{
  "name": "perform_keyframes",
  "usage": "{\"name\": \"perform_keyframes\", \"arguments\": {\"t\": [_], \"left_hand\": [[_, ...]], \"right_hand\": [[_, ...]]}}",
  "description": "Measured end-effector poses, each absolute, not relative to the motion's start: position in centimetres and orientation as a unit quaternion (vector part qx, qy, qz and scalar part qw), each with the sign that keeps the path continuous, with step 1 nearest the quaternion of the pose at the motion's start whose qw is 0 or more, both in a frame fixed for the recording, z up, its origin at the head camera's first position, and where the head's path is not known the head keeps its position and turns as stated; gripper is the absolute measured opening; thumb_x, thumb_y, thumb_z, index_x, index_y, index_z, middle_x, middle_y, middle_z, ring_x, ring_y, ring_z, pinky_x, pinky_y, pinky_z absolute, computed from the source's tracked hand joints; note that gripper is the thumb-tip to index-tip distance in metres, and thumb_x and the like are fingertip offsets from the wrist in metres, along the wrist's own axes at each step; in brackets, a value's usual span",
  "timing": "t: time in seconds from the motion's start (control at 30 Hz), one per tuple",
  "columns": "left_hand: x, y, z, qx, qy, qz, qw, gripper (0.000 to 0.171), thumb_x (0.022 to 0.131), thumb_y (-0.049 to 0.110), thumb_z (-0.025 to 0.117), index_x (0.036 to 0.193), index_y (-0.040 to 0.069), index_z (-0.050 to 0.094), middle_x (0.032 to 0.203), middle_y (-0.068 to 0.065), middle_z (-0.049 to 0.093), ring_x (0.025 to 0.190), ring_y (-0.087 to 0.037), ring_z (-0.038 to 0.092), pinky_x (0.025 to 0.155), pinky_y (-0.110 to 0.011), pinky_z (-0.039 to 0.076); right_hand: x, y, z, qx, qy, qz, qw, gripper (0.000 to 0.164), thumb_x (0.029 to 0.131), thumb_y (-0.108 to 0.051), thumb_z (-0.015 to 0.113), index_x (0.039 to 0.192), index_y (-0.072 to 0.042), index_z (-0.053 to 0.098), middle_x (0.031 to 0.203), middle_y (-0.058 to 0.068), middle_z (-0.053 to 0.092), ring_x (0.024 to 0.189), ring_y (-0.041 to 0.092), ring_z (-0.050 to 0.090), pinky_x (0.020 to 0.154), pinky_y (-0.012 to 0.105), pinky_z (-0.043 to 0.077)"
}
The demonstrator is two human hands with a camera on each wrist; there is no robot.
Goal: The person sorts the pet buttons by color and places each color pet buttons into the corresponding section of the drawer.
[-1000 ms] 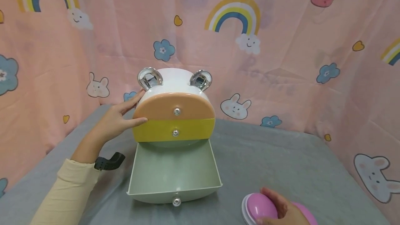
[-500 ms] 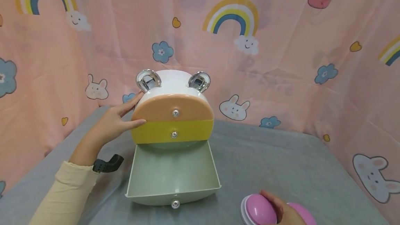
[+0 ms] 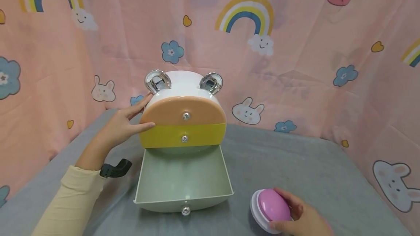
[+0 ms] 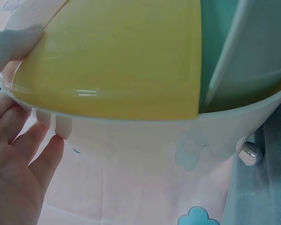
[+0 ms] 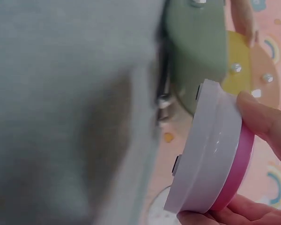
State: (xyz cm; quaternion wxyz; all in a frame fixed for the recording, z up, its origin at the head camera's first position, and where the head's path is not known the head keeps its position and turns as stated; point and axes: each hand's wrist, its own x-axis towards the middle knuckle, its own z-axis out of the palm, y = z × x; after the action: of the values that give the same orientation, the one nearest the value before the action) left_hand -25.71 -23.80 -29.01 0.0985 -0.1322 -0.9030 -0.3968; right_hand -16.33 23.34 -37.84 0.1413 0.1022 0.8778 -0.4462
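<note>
A small drawer box (image 3: pixel 185 83) with a white body and silver ears stands on the cloth. Its orange (image 3: pixel 167 110) and yellow (image 3: pixel 203 136) drawers are closed, and the pale green bottom drawer (image 3: pixel 183 177) is pulled out with nothing inside. My left hand (image 3: pixel 119 125) rests on the box's left side, thumb on the front, fingers straight along the side (image 4: pixel 18 145). To the drawer's right, my right hand (image 3: pixel 303 216) grips a round pink-and-white thing (image 3: pixel 273 205) by its edges. In the right wrist view this thing (image 5: pixel 210 150) is tilted, showing small black pieces on its white base.
A grey cloth (image 3: pixel 295 166) covers the table. Pink patterned curtains (image 3: pixel 295 94) hang at the back and sides. Behind my right hand a sliver of a pink thing (image 3: pixel 328 225) shows, mostly hidden.
My right hand has moved slightly up and left in view with the pink-and-white thing. The pink thing behind is now more hidden. My left hand and the drawer box stay as they were.
</note>
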Motion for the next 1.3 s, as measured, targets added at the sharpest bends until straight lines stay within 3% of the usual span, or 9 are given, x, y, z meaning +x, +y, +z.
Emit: {"name": "perform_keyframes", "arguments": {"t": [0.13, 0.27, 0.47, 1.03, 1.3], "left_hand": [[-25.7, -23.8, -29.0, -0.130, -0.905, -0.393, 0.097, 0.084, 0.088, 0.047, 0.073, 0.154, 0.050, 0.020, 0.164, 0.003, 0.028, 0.151, -0.037, 0.028, 0.111, -0.073, 0.028], [-25.7, -23.8, -29.0, -0.129, -0.907, -0.388, 0.099, 0.084, 0.088, 0.047, 0.073, 0.153, 0.050, 0.020, 0.164, 0.003, 0.029, 0.150, -0.037, 0.029, 0.111, -0.074, 0.029], [-25.7, -23.7, -28.9, -0.138, -0.903, -0.394, 0.100, 0.084, 0.088, 0.043, 0.074, 0.154, 0.047, 0.022, 0.164, 0.004, 0.029, 0.150, -0.037, 0.030, 0.112, -0.073, 0.029], [-25.5, -23.8, -28.8, -0.128, -0.908, -0.387, 0.093, 0.084, 0.088, 0.049, 0.072, 0.153, 0.052, 0.019, 0.164, 0.003, 0.029, 0.151, -0.037, 0.027, 0.110, -0.075, 0.028], [-25.5, -23.7, -28.7, -0.131, -0.909, -0.386, 0.094, 0.085, 0.088, 0.045, 0.073, 0.154, 0.047, 0.020, 0.163, 0.001, 0.030, 0.150, -0.037, 0.029, 0.111, -0.074, 0.028]], "right_hand": [[-16.6, 22.0, -35.7, 0.096, 0.886, -0.437, 0.127, 0.106, 0.062, -0.039, 0.093, 0.151, -0.011, 0.043, 0.152, 0.023, 0.044, 0.132, 0.043, 0.049, 0.096, 0.047, 0.057], [-16.6, 20.6, -33.8, 0.052, 0.886, -0.447, 0.110, 0.098, 0.068, -0.038, 0.091, 0.151, -0.016, 0.044, 0.153, 0.016, 0.045, 0.136, 0.038, 0.047, 0.102, 0.047, 0.054], [-16.8, 18.1, -31.6, 0.001, 0.875, -0.477, 0.084, 0.090, 0.066, -0.036, 0.093, 0.145, -0.024, 0.051, 0.151, 0.008, 0.051, 0.139, 0.032, 0.049, 0.106, 0.043, 0.051], [-19.5, 10.7, -30.5, -0.119, 0.828, -0.538, 0.107, 0.076, 0.068, -0.016, 0.092, 0.137, -0.014, 0.061, 0.136, 0.005, 0.063, 0.126, 0.026, 0.060, 0.101, 0.041, 0.055], [-20.2, 8.1, -31.4, -0.154, 0.817, -0.539, 0.136, 0.073, 0.068, -0.011, 0.091, 0.135, -0.011, 0.062, 0.131, 0.007, 0.065, 0.113, 0.020, 0.064, 0.098, 0.037, 0.057]]}}
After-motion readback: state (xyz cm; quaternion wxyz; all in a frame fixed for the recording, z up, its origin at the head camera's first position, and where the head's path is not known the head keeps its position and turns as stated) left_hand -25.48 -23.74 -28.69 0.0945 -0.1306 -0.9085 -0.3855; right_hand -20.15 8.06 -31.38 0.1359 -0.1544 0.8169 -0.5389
